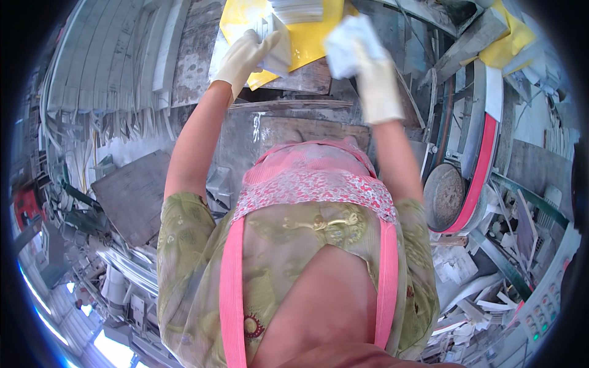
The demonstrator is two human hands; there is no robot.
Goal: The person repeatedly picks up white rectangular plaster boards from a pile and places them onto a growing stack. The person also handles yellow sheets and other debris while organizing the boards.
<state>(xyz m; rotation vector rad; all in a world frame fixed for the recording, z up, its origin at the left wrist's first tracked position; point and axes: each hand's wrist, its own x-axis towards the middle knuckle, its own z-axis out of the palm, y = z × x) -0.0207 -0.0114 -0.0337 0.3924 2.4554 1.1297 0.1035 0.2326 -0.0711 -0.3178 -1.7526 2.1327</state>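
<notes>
My left hand (245, 58), in a cream glove, is closed around the edge of a small stack of flat whitish pieces (277, 49). That stack rests on a bright yellow sheet (313, 40) at the far side of the bench. My right hand (377, 83), gloved alike and smeared by motion, grips a white, pale-blue bundle (348, 49) just right of the sheet. Whether that bundle is cloth or stacked pieces is too blurred to tell. Behind the left hand, more thin white pieces (297, 11) lie piled on the yellow sheet.
Long grey strips (104, 55) are stacked at the far left. To the right stands a belt machine with a red belt (481, 178) and a round wheel (445, 195). A button panel (543, 313) sits at lower right. A brown board (132, 196) leans at left.
</notes>
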